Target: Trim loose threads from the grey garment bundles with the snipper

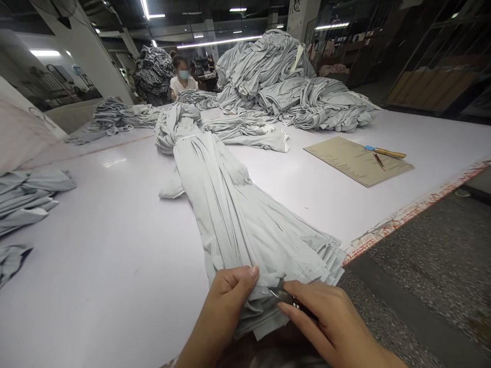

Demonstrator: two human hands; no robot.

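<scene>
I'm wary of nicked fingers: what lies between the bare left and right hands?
In the head view, light-grey gathered cloth and the silvery blade of the dark cutting tool in the right hand.

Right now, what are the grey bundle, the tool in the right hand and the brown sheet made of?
The grey bundle looks like soft, matte fabric, because it folds and creases. The tool seems partly metal: its thin tip shines, but its dark part could be metal or plastic. The brown sheet is probably dull cardboard or thick paper: it's tan and lies flat.
</scene>
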